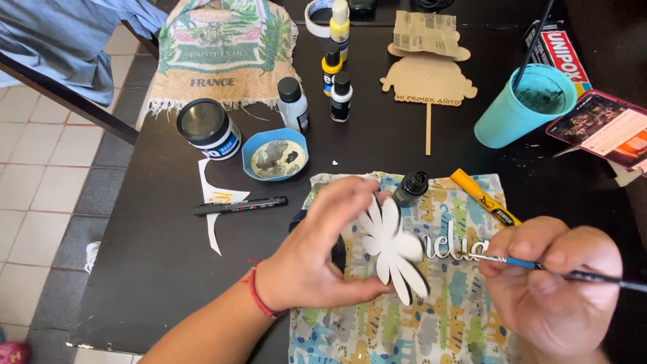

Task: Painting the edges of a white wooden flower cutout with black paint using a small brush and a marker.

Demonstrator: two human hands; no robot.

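White leaf-shaped cutout [393, 248] centre frame, raised over patterned cloth [431, 317], lettering piece trailing toward 3 o'clock. Left hand [323, 253] pinches cutout, fingers curled round its edge. Right hand [556, 283] at 4 o'clock, clenched on thin paintbrush [539, 265], tip at lettering. Yellow marker [484, 197] at 1 o'clock. Blue paint dish [274, 156] at 11 on desk [155, 256].

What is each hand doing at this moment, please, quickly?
Left hand: closed on the white leaf-shaped cutout, fingers pinching its edge.
Right hand: closed on a thin paintbrush, its tip toward the cutout.
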